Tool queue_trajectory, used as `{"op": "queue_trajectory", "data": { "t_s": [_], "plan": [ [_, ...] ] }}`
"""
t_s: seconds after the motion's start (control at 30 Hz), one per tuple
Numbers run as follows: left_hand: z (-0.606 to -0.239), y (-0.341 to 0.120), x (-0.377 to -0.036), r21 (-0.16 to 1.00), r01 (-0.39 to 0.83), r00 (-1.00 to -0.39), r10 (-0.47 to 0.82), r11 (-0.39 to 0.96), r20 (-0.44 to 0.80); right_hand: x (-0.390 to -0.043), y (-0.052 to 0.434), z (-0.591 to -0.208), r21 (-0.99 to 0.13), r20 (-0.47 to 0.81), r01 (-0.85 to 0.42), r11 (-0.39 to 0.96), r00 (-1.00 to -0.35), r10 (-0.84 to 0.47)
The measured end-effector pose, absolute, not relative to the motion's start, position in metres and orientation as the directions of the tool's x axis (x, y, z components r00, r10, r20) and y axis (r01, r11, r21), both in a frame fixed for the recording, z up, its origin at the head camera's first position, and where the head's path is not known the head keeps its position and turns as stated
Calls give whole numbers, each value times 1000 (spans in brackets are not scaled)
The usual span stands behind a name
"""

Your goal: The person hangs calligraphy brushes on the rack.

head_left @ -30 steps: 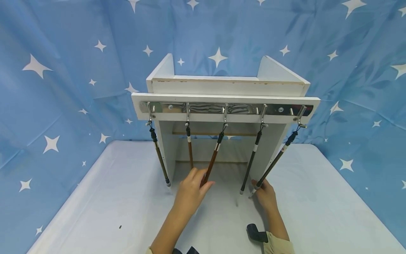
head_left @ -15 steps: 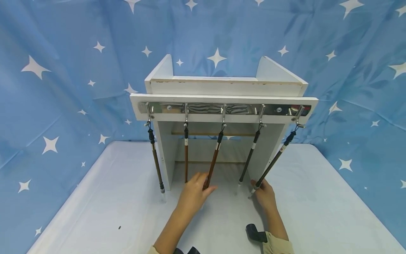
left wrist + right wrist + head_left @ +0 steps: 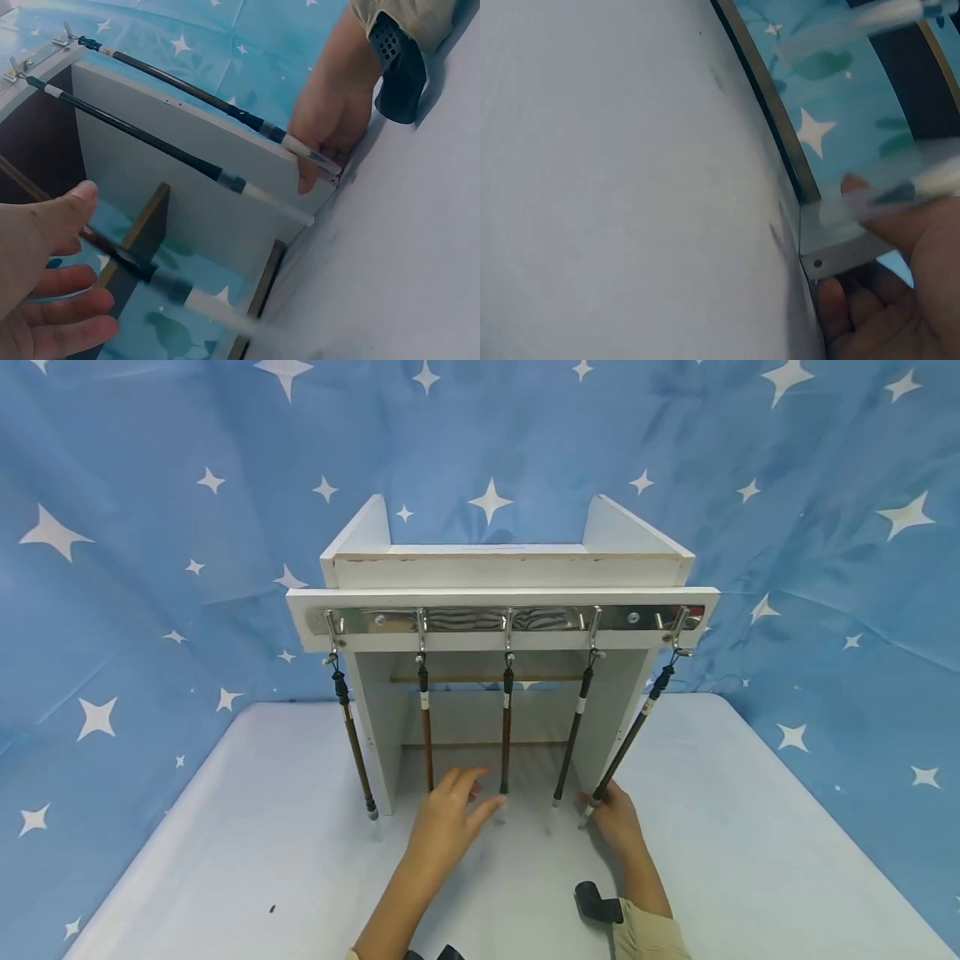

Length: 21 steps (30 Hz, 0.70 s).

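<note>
I am holding the left hand [image 3: 442, 822] open beside the middle brush [image 3: 506, 731]; the right hand [image 3: 611, 818] is pinching the rightmost brush [image 3: 626, 743], steadying its tip.

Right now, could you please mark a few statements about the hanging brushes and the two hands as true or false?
1. Five calligraphy brushes hang from the metal hook rail. True.
2. The left hand grips the middle brush. False: its fingers are spread and loose beside that brush, which hangs straight and free.
3. The right hand holds the tip of the rightmost brush. True: the left wrist view shows its fingers pinching the white tip at the corner of the white shelf unit.
4. The rightmost brush hangs straight down. False: it slants outward toward the right hand.
5. The leftmost brush lies on the table. False: it hangs from its hook.
</note>
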<state>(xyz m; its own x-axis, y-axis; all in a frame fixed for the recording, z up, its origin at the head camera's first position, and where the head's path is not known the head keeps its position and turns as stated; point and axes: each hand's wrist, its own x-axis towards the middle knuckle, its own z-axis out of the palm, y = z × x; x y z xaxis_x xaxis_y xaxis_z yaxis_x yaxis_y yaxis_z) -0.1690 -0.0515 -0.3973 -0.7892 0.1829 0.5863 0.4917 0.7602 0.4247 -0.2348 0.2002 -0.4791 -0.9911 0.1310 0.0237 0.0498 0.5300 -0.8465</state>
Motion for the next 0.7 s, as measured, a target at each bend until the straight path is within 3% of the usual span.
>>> {"op": "queue_trajectory", "data": {
  "t_s": [0.3, 0.43, 0.57, 0.7],
  "plan": [
    [-398, -69, -166, 395, 457, -812, 193, 797, 550, -244, 206, -482, -870, -44, 47, 490, -999, 17],
    [-401, -86, -159, 340, 482, -781, 220, 807, 584, -238, 221, -469, -878, -71, 41, 477, -996, -45],
    [-405, -106, -156, 227, 469, -721, 221, 854, 656, -233, 237, -445, -809, -46, 7, 588, -998, -51],
    [-403, -120, -153, 221, 430, -735, 197, 875, 649, -224, 238, -418, -685, 82, -46, 727, -997, 15]
  ]
}}
